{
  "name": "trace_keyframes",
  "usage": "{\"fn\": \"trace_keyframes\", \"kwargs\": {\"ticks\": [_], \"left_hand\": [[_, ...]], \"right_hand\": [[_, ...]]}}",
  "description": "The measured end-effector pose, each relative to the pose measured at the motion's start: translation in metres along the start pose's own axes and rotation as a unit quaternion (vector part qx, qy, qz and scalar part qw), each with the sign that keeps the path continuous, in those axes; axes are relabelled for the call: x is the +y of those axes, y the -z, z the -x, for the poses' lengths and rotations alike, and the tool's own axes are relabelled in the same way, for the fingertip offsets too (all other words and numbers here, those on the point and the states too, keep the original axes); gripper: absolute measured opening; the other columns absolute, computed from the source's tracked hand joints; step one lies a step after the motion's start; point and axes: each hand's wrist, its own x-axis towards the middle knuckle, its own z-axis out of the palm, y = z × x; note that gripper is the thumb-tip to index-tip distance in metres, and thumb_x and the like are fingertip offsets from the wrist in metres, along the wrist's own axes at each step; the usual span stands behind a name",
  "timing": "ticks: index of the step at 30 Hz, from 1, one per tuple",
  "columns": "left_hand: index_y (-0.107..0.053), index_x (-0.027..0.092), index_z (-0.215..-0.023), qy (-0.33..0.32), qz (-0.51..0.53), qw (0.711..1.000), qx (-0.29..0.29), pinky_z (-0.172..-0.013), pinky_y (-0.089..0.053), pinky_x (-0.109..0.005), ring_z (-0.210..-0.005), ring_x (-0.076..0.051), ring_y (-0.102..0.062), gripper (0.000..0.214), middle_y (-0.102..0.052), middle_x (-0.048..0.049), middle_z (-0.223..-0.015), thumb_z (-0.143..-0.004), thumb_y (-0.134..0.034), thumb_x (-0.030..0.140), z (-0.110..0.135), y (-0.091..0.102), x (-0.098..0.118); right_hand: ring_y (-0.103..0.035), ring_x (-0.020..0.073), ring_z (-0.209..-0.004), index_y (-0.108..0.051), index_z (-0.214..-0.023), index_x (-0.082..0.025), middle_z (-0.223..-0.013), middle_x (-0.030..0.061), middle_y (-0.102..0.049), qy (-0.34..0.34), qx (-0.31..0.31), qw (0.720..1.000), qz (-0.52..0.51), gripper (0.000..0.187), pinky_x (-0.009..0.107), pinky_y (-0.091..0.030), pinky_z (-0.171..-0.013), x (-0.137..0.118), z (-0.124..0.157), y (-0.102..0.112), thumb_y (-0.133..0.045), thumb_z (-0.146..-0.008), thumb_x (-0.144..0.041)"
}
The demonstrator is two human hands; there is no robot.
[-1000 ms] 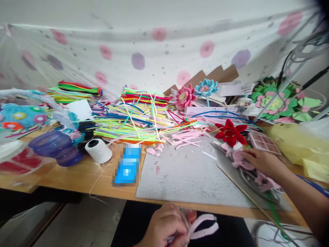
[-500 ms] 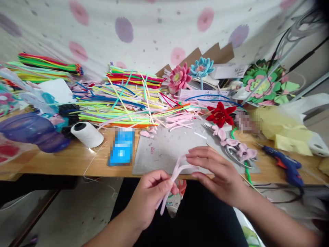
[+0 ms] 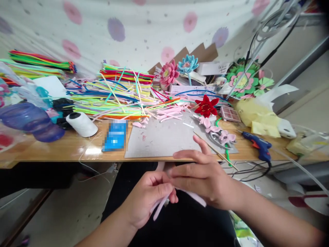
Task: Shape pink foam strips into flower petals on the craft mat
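In the hands point(image 3: 149, 197), slender, fuzzy, pale-pink strips point(image 3: 160, 208)

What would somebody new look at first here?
Probably the bright red, pointed-petalled fuzzy flower, by the far right of the flat grey mat. Next, the heap of rainbow-coloured fuzzy stems, back left of centre. In front, a bare left hand holds pale pink fuzzy strips.

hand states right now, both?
Left hand: closed, pinching pale pink pipe cleaner.
Right hand: fingers partly extended beside the left's fingertips; whether it grips can't be told.
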Motion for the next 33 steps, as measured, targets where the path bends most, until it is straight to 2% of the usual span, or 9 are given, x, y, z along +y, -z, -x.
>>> {"fn": "trace_keyframes", "kwargs": {"ticks": [8,13,15,17,20,23,25,27,33], "left_hand": [[-0.053,0.016,-0.062,-0.044,-0.288,0.956,0.002,-0.056,-0.038,-0.025,-0.057,-0.012,-0.050,0.024,-0.059,-0.0011,-0.059,-0.077,-0.062,0.033,0.011,-0.008,-0.003],[-0.057,0.019,-0.065,-0.309,-0.712,0.630,0.031,-0.082,-0.031,-0.040,-0.062,-0.014,-0.050,0.023,-0.059,0.0004,-0.062,-0.083,-0.045,0.012,0.008,-0.001,-0.008],[-0.059,0.019,-0.069,-0.363,-0.761,0.537,-0.011,-0.086,-0.025,-0.043,-0.067,-0.015,-0.053,0.024,-0.061,0.0004,-0.064,-0.082,-0.043,0.008,0.002,0.007,-0.013],[-0.060,0.020,-0.070,-0.383,-0.765,0.515,-0.053,-0.087,-0.024,-0.042,-0.069,-0.015,-0.055,0.025,-0.062,0.0006,-0.064,-0.083,-0.042,0.008,-0.003,0.015,-0.015],[-0.061,0.020,-0.068,-0.351,-0.736,0.573,-0.079,-0.084,-0.025,-0.041,-0.067,-0.015,-0.055,0.022,-0.064,0.0004,-0.065,-0.082,-0.046,0.011,-0.005,0.020,-0.012],[-0.061,0.019,-0.067,-0.258,-0.667,0.696,-0.066,-0.083,-0.028,-0.039,-0.063,-0.013,-0.055,0.018,-0.065,0.0014,-0.065,-0.082,-0.051,0.017,0.000,0.014,-0.004],[-0.062,0.019,-0.068,-0.203,-0.596,0.775,-0.051,-0.083,-0.031,-0.037,-0.059,-0.012,-0.054,0.018,-0.065,0.0017,-0.062,-0.083,-0.054,0.024,0.004,0.009,-0.001],[-0.064,0.018,-0.068,-0.170,-0.528,0.830,-0.047,-0.080,-0.035,-0.035,-0.061,-0.013,-0.052,0.021,-0.064,-0.0001,-0.061,-0.083,-0.056,0.031,0.006,0.004,0.001],[-0.064,0.014,-0.068,-0.115,-0.413,0.901,-0.066,-0.059,-0.040,-0.026,-0.063,-0.014,-0.053,0.021,-0.060,-0.0038,-0.067,-0.078,-0.061,0.033,0.009,-0.002,0.005]], "right_hand": [[-0.050,0.0147,-0.068,-0.058,-0.077,-0.014,-0.074,0.0046,-0.061,-0.007,-0.092,0.995,0.043,0.021,0.031,-0.039,-0.070,-0.022,0.016,-0.005,-0.041,-0.088,-0.014],[-0.051,0.0150,-0.071,-0.055,-0.073,-0.018,-0.071,0.0013,-0.060,-0.245,-0.061,0.966,-0.062,0.011,0.031,-0.034,-0.069,-0.025,0.037,-0.048,-0.049,-0.082,-0.013],[-0.051,0.0138,-0.066,-0.052,-0.067,-0.016,-0.067,0.0015,-0.058,-0.400,-0.021,0.896,-0.193,0.015,0.028,-0.037,-0.066,-0.026,0.044,-0.077,-0.048,-0.081,-0.014],[-0.047,0.0110,-0.054,-0.047,-0.065,-0.017,-0.057,-0.0014,-0.051,-0.533,0.016,0.765,-0.361,0.017,0.023,-0.037,-0.054,-0.028,0.050,-0.100,-0.045,-0.082,-0.016],[-0.047,0.0096,-0.051,-0.049,-0.064,-0.016,-0.054,-0.0027,-0.050,-0.545,0.036,0.700,-0.460,0.018,0.021,-0.039,-0.051,-0.027,0.056,-0.105,-0.050,-0.081,-0.022],[-0.056,0.0128,-0.061,-0.059,-0.072,-0.014,-0.064,0.0023,-0.059,-0.424,0.002,0.811,-0.402,0.021,0.025,-0.045,-0.059,-0.023,0.058,-0.072,-0.049,-0.086,-0.027],[-0.058,0.0154,-0.074,-0.063,-0.083,-0.016,-0.077,0.0055,-0.063,-0.336,0.126,0.911,-0.202,0.016,0.029,-0.047,-0.067,-0.020,0.057,-0.043,-0.049,-0.088,-0.022],[-0.055,0.0201,-0.097,-0.063,-0.101,-0.021,-0.097,0.0074,-0.064,-0.164,0.107,0.980,-0.046,0.018,0.038,-0.044,-0.084,-0.021,0.051,-0.020,-0.054,-0.085,-0.018],[-0.052,0.0185,-0.104,-0.064,-0.089,-0.024,-0.093,-0.0021,-0.068,-0.008,-0.033,0.993,0.115,0.019,0.052,-0.012,-0.109,-0.032,0.024,0.005,-0.047,-0.091,-0.017]]}}
